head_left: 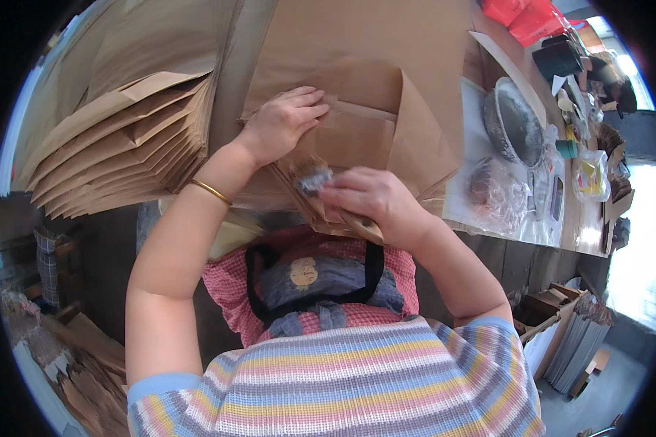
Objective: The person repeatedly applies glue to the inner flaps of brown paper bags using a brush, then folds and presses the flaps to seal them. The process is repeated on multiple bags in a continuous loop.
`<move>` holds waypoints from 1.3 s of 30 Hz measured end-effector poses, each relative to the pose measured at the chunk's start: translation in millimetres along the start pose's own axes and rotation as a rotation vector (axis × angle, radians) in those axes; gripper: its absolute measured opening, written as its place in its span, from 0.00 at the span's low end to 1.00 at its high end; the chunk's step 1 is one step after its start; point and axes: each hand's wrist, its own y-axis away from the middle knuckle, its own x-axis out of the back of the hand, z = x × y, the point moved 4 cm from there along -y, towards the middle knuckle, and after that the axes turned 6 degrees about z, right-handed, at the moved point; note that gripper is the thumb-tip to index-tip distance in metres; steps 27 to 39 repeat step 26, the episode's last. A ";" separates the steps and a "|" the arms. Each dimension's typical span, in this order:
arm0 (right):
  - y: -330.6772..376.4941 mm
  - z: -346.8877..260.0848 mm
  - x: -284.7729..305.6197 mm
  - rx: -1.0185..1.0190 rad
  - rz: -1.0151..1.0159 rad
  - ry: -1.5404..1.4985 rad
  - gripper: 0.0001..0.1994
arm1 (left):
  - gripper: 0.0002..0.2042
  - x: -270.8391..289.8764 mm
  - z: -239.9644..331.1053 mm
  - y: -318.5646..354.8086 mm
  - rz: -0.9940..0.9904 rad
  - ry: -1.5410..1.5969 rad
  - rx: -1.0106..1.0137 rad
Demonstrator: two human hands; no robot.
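Note:
A brown paper bag [361,142] with its bottom folded open into flaps lies in front of me, on top of more brown paper. My left hand [284,124] rests on its left side, fingers lightly bent over the paper and holding nothing. In my right hand [375,200] is a brush [311,175], its wooden handle sticking out below the palm. The bristle end, wrapped in something greyish, is at the bag's lower left and partly blurred. Beneath, several paper layers show at the near edge.
A fanned stack of folded brown bags [124,138] sits at the left. To the right are a round basin with whitish residue [517,120], crumpled clear plastic [496,193] and a red plastic bag [521,18]. A cardboard box [554,313] stands lower right.

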 end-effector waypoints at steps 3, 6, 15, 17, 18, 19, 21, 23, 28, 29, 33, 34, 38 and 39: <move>22.4 -10.8 -2.1 -0.031 -0.057 -0.049 0.13 | 0.13 -2.8 2.3 3.0 0.054 -0.103 -0.061; 42.2 -23.0 -2.7 -0.055 -0.044 -0.036 0.12 | 0.13 -6.1 0.9 5.5 0.069 -0.155 -0.066; 90.6 -55.5 48.1 -0.197 0.166 0.153 0.12 | 0.14 -4.2 7.7 5.1 0.065 -0.255 -0.081; 92.0 -40.3 46.9 -0.284 0.165 0.378 0.12 | 0.14 -3.7 5.7 5.3 0.054 -0.255 -0.082; 94.6 -38.6 36.4 -0.273 0.128 0.334 0.12 | 0.14 -3.3 5.8 4.8 0.049 -0.257 -0.081; 93.2 -38.6 27.2 -0.265 0.086 0.296 0.12 | 0.14 -5.1 6.0 0.9 0.053 -0.242 -0.089; 89.3 -45.2 11.9 -0.204 0.117 0.183 0.11 | 0.14 -4.5 11.4 -1.0 0.047 -0.226 -0.096; 83.2 -38.1 9.5 -0.210 0.078 0.033 0.11 | 0.15 -4.7 9.5 -3.7 0.049 -0.222 -0.084; 77.1 -16.5 24.1 -0.356 0.006 -0.445 0.11 | 0.18 -9.0 -0.3 1.7 0.021 -0.237 -0.042; 77.1 -16.5 24.1 -0.356 0.006 -0.445 0.11 | 0.18 -9.0 -0.3 1.7 0.021 -0.237 -0.042; 77.1 -16.5 24.1 -0.356 0.006 -0.445 0.11 | 0.18 -9.0 -0.3 1.7 0.021 -0.237 -0.042; 77.1 -16.5 24.1 -0.356 0.006 -0.445 0.11 | 0.18 -9.0 -0.3 1.7 0.021 -0.237 -0.042; 77.1 -16.5 24.1 -0.356 0.006 -0.445 0.11 | 0.18 -9.0 -0.3 1.7 0.021 -0.237 -0.042; 77.1 -16.5 24.1 -0.356 0.006 -0.445 0.11 | 0.18 -9.0 -0.3 1.7 0.021 -0.237 -0.042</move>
